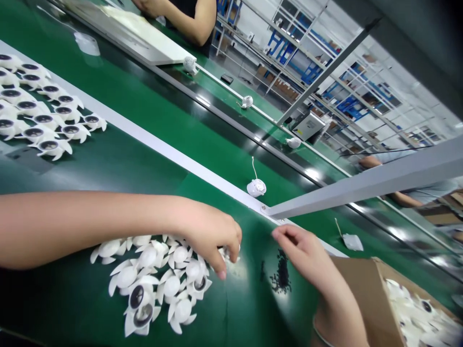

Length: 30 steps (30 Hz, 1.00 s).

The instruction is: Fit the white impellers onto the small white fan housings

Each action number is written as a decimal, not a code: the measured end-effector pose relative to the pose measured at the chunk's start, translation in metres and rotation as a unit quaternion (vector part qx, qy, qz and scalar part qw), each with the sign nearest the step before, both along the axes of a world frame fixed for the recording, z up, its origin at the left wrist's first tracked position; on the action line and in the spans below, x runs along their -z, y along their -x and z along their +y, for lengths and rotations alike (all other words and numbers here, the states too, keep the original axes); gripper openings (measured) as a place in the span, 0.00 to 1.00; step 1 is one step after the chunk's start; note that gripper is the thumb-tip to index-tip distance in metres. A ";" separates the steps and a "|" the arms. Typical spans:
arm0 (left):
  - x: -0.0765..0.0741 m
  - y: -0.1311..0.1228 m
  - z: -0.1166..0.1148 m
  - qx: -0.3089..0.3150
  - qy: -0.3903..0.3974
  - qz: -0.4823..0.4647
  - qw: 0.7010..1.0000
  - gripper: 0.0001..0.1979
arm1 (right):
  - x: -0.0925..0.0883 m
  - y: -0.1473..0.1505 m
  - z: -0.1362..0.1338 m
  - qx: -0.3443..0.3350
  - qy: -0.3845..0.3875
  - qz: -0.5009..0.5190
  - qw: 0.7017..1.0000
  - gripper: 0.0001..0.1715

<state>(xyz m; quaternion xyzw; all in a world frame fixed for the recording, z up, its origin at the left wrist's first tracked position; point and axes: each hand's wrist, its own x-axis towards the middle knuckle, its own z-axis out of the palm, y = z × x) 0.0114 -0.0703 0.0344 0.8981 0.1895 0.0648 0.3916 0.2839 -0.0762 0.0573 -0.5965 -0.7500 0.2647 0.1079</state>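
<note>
My left hand is at the right end of a pile of white fan impellers, its fingers curled around one white impeller that is mostly hidden beneath them. Most impellers in the pile lie with the hub up, while a few show a dark round hollow. Thumb and fingers of my right hand are pinched together above the green tabletop. Whatever they hold, if anything, is too small or hidden to see. Just below that hand lies a scatter of tiny black parts.
More impellers stand in rows at the left. A cardboard box of impellers is at the lower right. Small white motor housings sit along the green conveyor belt. A grey slanted post rises beside my right hand. Co-workers' arms show beyond.
</note>
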 end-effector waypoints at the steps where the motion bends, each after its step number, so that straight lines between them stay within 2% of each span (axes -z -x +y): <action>1: 0.000 0.001 0.003 -0.011 -0.001 0.000 1.000 0.15 | 0.007 -0.006 -0.004 -0.019 0.044 -0.011 0.999 0.16; 5: 0.003 0.004 0.019 -0.047 -0.016 -0.014 0.999 0.09 | 0.025 -0.016 -0.014 -0.031 0.097 -0.057 0.993 0.15; 9: 0.014 0.006 0.035 -0.089 -0.016 -0.051 0.995 0.08 | 0.023 -0.016 -0.018 -0.024 0.140 -0.079 0.987 0.11; 13: 0.023 0.004 0.041 -0.131 -0.032 -0.116 0.984 0.08 | 0.020 -0.014 -0.021 -0.066 0.115 -0.098 0.986 0.12; 16: 0.027 0.004 0.041 -0.114 -0.094 -0.132 0.980 0.11 | 0.022 -0.010 -0.024 -0.091 0.070 -0.132 0.985 0.14; 20: 0.025 0.006 0.041 -0.073 -0.204 -0.059 0.974 0.16 | 0.026 -0.002 -0.030 -0.104 0.007 -0.211 0.972 0.14; 23: 0.018 0.009 0.039 -0.037 -0.206 -0.027 0.978 0.16 | 0.030 0.000 -0.031 -0.103 -0.017 -0.249 0.963 0.13; 25: 0.014 0.010 0.038 -0.035 -0.183 -0.034 0.982 0.12 | 0.032 -0.002 -0.028 -0.099 -0.026 -0.249 0.963 0.12; 27: 0.012 0.012 0.038 -0.062 -0.174 -0.054 0.981 0.09 | 0.032 -0.003 -0.025 -0.094 -0.029 -0.227 0.969 0.11; 30: 0.019 0.014 0.043 -0.119 -0.146 -0.066 0.980 0.24 | 0.029 -0.001 -0.019 -0.087 0.001 -0.127 0.988 0.09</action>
